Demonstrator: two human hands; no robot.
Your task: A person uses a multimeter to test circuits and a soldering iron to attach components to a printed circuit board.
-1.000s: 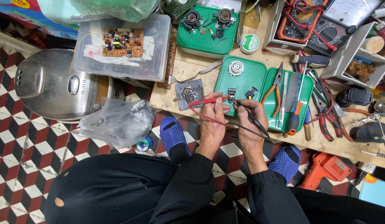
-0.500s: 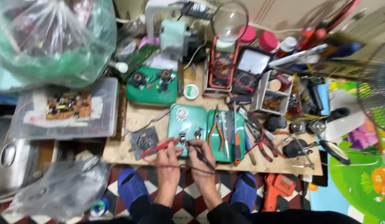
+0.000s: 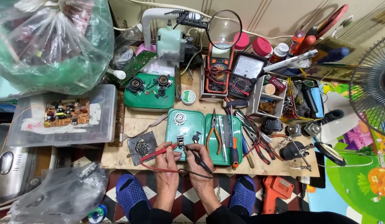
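**A:** What do I have in the hands on your feed?

**B:** From my end, my left hand [image 3: 166, 159] is closed around a red probe [image 3: 157, 152], pinched between thumb and fingers, its tip pointing up and right toward a small metal part [image 3: 180, 142]. My right hand [image 3: 197, 159] is clamped on a black probe [image 3: 199, 161], held like a pen, its tip aimed at the same part.

**A:** And where does that part sit?

**B:** It lies on a green tray [image 3: 185, 129] near the front edge of the wooden board [image 3: 130, 124], just above both hands. I think both tips touch it, but it is too small for me to be sure.

**A:** What lies around it?

**B:** A second green tray [image 3: 236, 155] sits just beside it on the right, with pliers [image 3: 213, 135] and a screwdriver [image 3: 234, 150] lying in it. A dark square plate [image 3: 141, 147] is just left of my left hand. Behind, a third green tray [image 3: 150, 101] carries black round parts, and two meters [image 3: 230, 72] stand side by side beyond. My blue slippers [image 3: 130, 195] show below the board on the chequered floor [image 3: 180, 203].
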